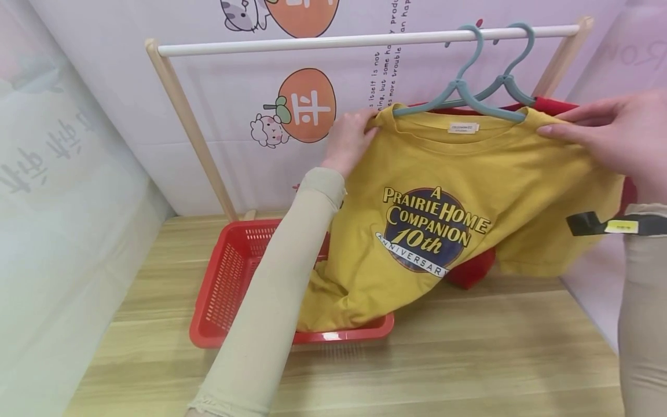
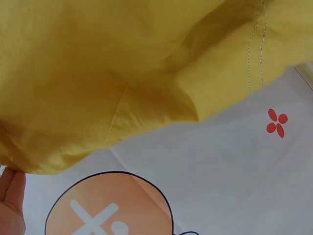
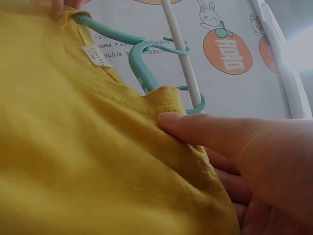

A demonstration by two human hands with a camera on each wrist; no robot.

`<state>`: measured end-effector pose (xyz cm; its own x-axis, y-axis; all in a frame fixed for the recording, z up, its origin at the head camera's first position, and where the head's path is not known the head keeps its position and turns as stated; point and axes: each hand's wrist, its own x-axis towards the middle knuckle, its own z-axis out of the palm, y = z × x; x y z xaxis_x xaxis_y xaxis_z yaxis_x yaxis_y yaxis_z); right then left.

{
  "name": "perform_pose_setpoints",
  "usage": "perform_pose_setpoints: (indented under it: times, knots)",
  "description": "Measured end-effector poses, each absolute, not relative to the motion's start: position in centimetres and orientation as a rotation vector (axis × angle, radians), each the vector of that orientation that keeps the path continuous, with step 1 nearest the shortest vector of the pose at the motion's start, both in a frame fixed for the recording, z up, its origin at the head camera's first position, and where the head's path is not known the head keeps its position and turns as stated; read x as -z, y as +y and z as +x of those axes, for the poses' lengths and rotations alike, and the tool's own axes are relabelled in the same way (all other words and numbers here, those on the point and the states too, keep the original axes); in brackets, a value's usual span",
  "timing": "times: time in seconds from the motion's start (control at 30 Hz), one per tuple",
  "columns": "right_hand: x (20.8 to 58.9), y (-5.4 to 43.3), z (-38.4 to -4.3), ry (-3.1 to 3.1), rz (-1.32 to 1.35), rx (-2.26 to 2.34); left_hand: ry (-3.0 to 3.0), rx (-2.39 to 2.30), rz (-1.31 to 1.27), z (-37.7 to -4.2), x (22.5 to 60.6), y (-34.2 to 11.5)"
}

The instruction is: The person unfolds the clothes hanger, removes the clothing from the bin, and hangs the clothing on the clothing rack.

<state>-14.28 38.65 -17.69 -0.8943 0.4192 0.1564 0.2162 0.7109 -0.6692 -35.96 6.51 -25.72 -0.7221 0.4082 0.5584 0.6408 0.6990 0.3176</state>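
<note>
A yellow T-shirt (image 1: 427, 168) with a round printed logo hangs on a blue-green hanger (image 1: 458, 95) hooked over the white rail. The hanger's arms pass inside the neckline. My left hand (image 1: 348, 139) grips the shirt's shoulder at the left of the collar. At the other shoulder, my right hand (image 1: 620, 136) pinches the cloth, thumb in front and fingers behind, as the right wrist view shows. The shirt's lower left part droops into the red basket (image 1: 208, 307). In the left wrist view, the yellow cloth (image 2: 122, 73) spreads across the upper part.
The white rail (image 1: 312, 43) runs between two wooden posts (image 1: 193, 133). Behind the shirt a second blue-green hanger (image 1: 521, 52) carries a red garment (image 1: 471, 269). The rack and basket stand on a wood-grain tabletop (image 1: 469, 353), before a printed white backdrop (image 1: 219, 98).
</note>
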Motion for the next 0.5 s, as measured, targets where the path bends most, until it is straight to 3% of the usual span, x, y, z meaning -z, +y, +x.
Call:
perform_pose_setpoints:
  times: [0.5]
  knots:
    - [16.7,35.6,-13.6,-2.385,-0.216,-1.207,-2.423,0.677,-0.884,-34.6,23.8,2.7]
